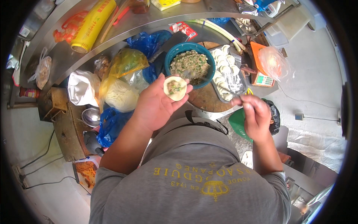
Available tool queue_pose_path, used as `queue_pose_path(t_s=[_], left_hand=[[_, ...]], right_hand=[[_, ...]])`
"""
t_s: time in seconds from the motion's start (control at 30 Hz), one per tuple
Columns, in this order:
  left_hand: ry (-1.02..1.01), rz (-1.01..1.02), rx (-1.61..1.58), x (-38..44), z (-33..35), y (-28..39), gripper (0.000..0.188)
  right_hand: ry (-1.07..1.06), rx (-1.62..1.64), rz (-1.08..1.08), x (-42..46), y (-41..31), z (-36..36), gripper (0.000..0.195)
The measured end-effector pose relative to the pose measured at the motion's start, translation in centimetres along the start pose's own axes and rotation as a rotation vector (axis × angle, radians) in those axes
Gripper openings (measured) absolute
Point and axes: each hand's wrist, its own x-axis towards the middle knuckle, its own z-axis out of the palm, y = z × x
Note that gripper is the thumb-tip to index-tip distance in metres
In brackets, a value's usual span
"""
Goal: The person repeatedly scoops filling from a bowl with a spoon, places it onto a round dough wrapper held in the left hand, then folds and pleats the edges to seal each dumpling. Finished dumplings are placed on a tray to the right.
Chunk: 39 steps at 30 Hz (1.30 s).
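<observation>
On the fingers of my left hand (156, 102) rests a round dumpling wrapper (183, 93) with a mound of filling (174, 86) at its middle. The wrapper is flat and unfolded. Just beyond it, a teal bowl (168, 60) holds minced filling flecked with green, and a blurred metal utensil (190, 74) leans in it. My right hand (257, 116) hovers near the front corner of a tray (240, 82), motion-blurred, its fingers partly curled; whether it pinches anything is unclear. Folded dumplings (223, 61) lie in rows on that floured tray.
A round wooden board (207, 102) sits under the bowl and tray. To the left are a dough mass (120, 95) in yellow plastic and blue bags (113, 126). Right stands an orange scale (255, 56); scallions (221, 30) lie behind. A steel shelf edge (156, 21) crosses the back.
</observation>
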Motion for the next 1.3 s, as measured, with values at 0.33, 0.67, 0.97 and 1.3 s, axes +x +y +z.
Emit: queue_pose_path(t_s=[0.33,0.67,0.97,1.3], left_hand=[[0.065,0.027,0.047,-0.2,-0.2,0.7,0.035],[0.035,-0.005,0.018,-0.6,0.7,0.0,0.034],[-0.082,-0.054,0.035,0.1,2.0,-1.5,0.036],[-0.08,-0.095,0.019,-0.3,2.0,-2.0,0.035]], right_hand=[[-0.444,-0.862,0.03,1.2,11.3,3.1,0.034],[-0.225,-0.694,-0.534,3.0,5.5,4.4,0.033],[-0.156,-0.547,-0.816,3.7,1.9,6.5,0.034],[-0.193,-0.547,-0.819,3.2,1.7,6.7,0.038]])
